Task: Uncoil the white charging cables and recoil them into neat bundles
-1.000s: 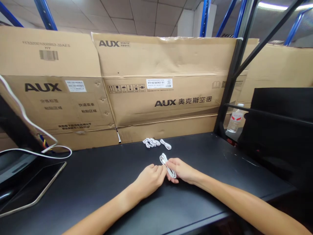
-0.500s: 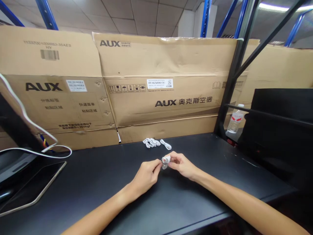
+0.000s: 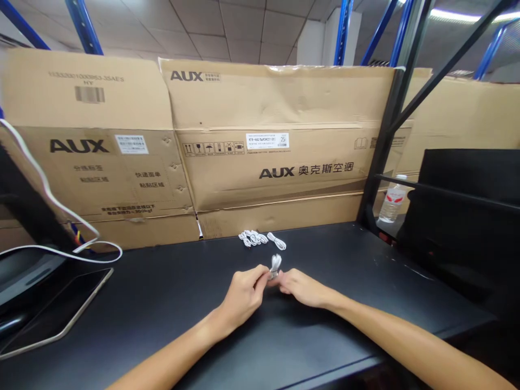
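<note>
One white cable (image 3: 275,264) stands between left hand (image 3: 244,299) and right hand (image 3: 303,287).

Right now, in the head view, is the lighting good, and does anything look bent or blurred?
In the head view, the ceiling lamp glares at the top right; the blue rack uprights lean and the cardboard boxes look stretched toward the edges, likely from the wide lens; the white cable between the left hand and right hand looks slightly soft, too small for fine detail.

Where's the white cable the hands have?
In the head view, the white cable is between the left hand and right hand, just in front of the other white cables on the black table.
</note>
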A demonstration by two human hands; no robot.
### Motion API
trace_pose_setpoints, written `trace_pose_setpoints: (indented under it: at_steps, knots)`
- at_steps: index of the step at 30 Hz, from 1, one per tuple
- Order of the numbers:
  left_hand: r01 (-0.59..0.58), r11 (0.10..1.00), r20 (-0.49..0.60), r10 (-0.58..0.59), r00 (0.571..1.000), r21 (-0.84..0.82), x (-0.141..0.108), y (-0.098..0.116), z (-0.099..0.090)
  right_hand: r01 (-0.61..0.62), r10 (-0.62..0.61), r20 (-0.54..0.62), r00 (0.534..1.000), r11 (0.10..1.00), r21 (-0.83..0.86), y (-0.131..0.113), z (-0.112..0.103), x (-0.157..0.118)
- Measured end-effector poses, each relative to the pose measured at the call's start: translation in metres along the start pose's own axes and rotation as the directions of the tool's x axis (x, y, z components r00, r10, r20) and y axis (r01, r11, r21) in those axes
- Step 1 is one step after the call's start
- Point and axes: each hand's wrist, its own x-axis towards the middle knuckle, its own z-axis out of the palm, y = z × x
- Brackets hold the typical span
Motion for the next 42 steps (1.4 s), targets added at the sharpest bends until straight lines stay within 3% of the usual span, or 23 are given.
trace_pose_setpoints:
  at_steps: [4,8,15,19,23,29,32,35,37,39,42]
  knots:
    - [-0.059,0.998,0.081,0.059,0.995,-0.005,-0.003,0.002,0.002,-0.022,0.019,0.015,1.0,0.981,0.195,0.005,-0.002,0.002]
    - [-0.05,0.996,0.151,0.06,0.987,-0.072,-0.002,0.005,0.003,0.08,-0.064,-0.061,0.996,0.946,0.313,0.003,-0.003,0.003]
    - [0.183,0.963,0.186,-0.147,0.972,-0.198,0.004,0.002,0.001,0.22,-0.144,-0.261,0.954,0.931,0.291,0.005,0.001,0.005]
    - [0.311,0.889,0.275,-0.223,0.935,-0.337,0.007,0.0,-0.001,0.238,-0.199,-0.154,0.968,0.922,0.304,0.001,-0.009,-0.001]
    - [0.295,0.885,0.257,-0.209,0.943,-0.361,0.005,0.003,0.0,0.155,-0.147,-0.049,0.988,0.932,0.327,-0.006,-0.016,-0.004]
    - [0.124,0.971,0.149,-0.095,0.984,-0.206,0.001,0.002,0.004,-0.043,0.126,-0.2,0.972,0.926,0.376,-0.001,-0.002,0.002]
    - [0.028,0.986,0.078,-0.015,0.997,-0.162,-0.001,0.0,0.004,-0.222,0.256,-0.022,0.967,0.876,0.428,0.004,0.001,0.002]
    - [0.002,0.99,0.045,0.004,0.999,-0.138,0.0,-0.001,0.003,-0.267,0.225,0.145,0.963,0.848,0.457,0.005,0.002,0.001]
    - [0.053,0.985,0.063,-0.043,0.997,-0.163,0.002,-0.001,0.003,-0.196,0.18,0.078,0.98,0.884,0.424,0.004,0.002,0.001]
    - [0.171,0.951,0.14,-0.139,0.98,-0.258,0.006,-0.003,0.004,-0.101,0.127,-0.06,0.99,0.941,0.321,0.002,0.003,0.001]
    - [0.379,0.833,0.342,-0.247,0.907,-0.403,0.011,-0.009,0.005,0.013,0.009,-0.207,0.978,0.994,0.106,0.002,0.003,0.002]
